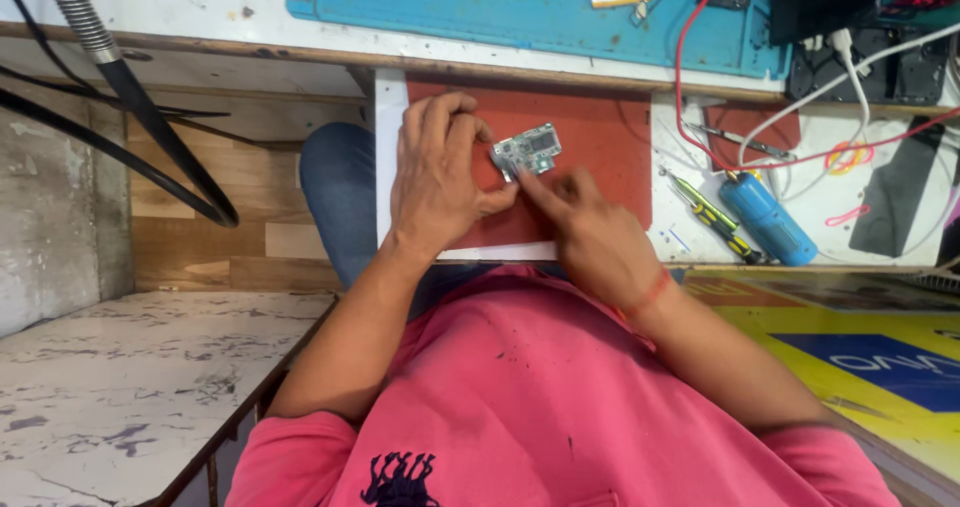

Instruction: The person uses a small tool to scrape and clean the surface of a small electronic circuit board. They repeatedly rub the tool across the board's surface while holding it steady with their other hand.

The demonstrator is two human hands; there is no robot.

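Cluttered electronics repair table (700,252), white top, red work mat (600,157) in the middle, blue silicone mat (480,7) behind it. Right of red mat: blue cylindrical tool (768,219), yellow-black screwdriver (712,215), tweezers (742,143), red lead (690,107) and white cable (850,77) looping across, dark flat piece (900,192) at far right.

Small green circuit board (527,151) held just above red mat, upper centre. Left hand (435,172): grip clamped on board's left edge, thumb and fingers pinching, board tilted slightly. Right hand (590,232): index finger extended, tip touching board's lower edge near left corner; other fingers curled, holding nothing visible.

Step, by judgement: close inspection or probing of a spot on the board by fingertip, possibly checking a connector or a loose part. Too small to tell which component. No tool in play yet.

Next move, by judgement: calls for steady left pinch so board does not twist, light right-finger pressure only, then likely a reach right for tweezers or screwdriver; watch leads lying close to that path.
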